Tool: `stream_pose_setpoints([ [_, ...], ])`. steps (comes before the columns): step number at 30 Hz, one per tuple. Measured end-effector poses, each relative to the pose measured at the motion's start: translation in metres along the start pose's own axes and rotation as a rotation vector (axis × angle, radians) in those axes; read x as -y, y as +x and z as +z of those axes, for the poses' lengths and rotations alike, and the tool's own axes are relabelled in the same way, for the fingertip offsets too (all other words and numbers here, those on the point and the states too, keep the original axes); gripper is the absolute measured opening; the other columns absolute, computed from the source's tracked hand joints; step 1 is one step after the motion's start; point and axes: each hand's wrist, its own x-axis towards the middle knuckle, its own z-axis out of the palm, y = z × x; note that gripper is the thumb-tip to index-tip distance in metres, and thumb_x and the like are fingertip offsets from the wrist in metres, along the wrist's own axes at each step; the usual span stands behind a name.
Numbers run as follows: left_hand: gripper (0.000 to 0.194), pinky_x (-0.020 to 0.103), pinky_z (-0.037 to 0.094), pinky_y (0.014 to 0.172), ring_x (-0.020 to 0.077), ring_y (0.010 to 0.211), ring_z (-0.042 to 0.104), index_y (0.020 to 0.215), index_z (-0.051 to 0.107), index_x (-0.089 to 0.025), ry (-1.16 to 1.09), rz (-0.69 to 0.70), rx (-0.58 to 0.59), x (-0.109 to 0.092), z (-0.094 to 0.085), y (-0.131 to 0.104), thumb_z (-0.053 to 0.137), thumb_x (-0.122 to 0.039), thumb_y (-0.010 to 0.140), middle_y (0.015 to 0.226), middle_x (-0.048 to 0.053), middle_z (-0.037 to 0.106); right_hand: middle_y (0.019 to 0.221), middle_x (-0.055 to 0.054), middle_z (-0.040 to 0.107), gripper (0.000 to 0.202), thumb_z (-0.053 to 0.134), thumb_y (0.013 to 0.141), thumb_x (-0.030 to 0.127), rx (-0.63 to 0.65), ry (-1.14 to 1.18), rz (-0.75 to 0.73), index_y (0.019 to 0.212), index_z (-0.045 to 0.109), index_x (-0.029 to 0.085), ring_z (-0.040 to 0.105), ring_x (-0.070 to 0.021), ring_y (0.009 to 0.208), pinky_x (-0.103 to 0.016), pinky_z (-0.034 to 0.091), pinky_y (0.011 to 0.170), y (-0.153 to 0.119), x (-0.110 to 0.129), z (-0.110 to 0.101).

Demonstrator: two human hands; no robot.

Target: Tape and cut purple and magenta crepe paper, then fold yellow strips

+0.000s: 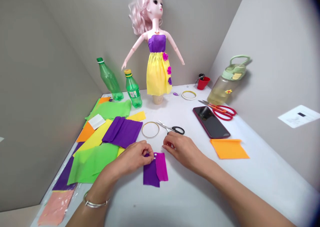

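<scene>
A dark purple strip (151, 173) and a magenta strip (162, 167) lie side by side on the white table, with tiny white pieces near their top edge. My left hand (137, 155) is closed in a pinch over the purple strip's upper left corner; what its fingertips hold is too small to name. Just above and right of the magenta strip is my right hand (178, 147), its fingers curled together, their contents unclear. Beyond it lie black-handled scissors (171, 128), partly behind the right knuckles, and a thin ring (150, 130).
Behind stands a doll (157, 67) in a purple and yellow dress. Green bottles (133, 90) and coloured sheets (92, 163) are on the left. At right are a phone (211, 122), red scissors (223, 112), an orange sheet (229, 149) and a water bottle (223, 87).
</scene>
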Motion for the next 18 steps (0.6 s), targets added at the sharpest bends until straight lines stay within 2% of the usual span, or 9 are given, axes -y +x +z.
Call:
stream_pose_setpoints([
  [9,0.011,0.025,0.032,0.058,0.0139,0.065,0.05,0.074,0.07,-0.022,0.029,-0.007,0.033,0.002,0.01,0.004,0.059,-0.023,0.075,0.075,-0.002,0.054,0.083,-0.001,0.061,0.01,0.058,0.092,0.016,0.059,0.021,-0.026,0.084,0.064,0.019,0.054,-0.0132,0.069,-0.025,0.033,0.061,0.0,0.004,0.003],
  [18,0.007,0.025,0.032,0.061,0.0135,0.069,0.051,0.078,0.068,-0.022,0.101,-0.025,0.087,0.002,-0.001,0.002,0.061,-0.025,0.078,0.076,-0.003,0.054,0.079,0.001,0.06,0.013,0.061,0.087,0.008,0.151,0.045,-0.046,0.079,0.064,0.018,0.051,-0.0104,0.065,-0.023,0.032,0.059,-0.003,0.014,-0.001],
])
